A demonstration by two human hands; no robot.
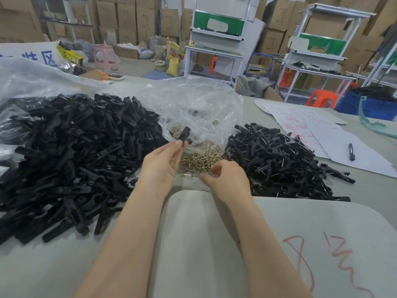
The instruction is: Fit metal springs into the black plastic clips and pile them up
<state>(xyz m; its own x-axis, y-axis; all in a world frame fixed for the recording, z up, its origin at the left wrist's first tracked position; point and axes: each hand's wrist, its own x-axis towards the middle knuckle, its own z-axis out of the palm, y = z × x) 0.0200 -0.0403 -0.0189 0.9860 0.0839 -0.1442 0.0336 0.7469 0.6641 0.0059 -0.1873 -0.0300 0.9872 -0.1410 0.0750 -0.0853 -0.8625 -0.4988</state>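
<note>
Clip piles (71, 151) flank springs (199, 160) – narrow gap

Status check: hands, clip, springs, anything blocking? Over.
Left hand pinches one black clip, held up. Right hand down at the springs, fingers curled; spring in grip unclear. Nothing in the way.

Matt black plastic clips (75, 151), shiny brass-toned metal springs (202, 160), crinkled clear bag (193, 100)

Pen (351, 152) lying on papers (369, 163) | orange stool (322, 98) standing beside blue bin (348, 106) | boxes (126, 16) lining the back wall
</note>
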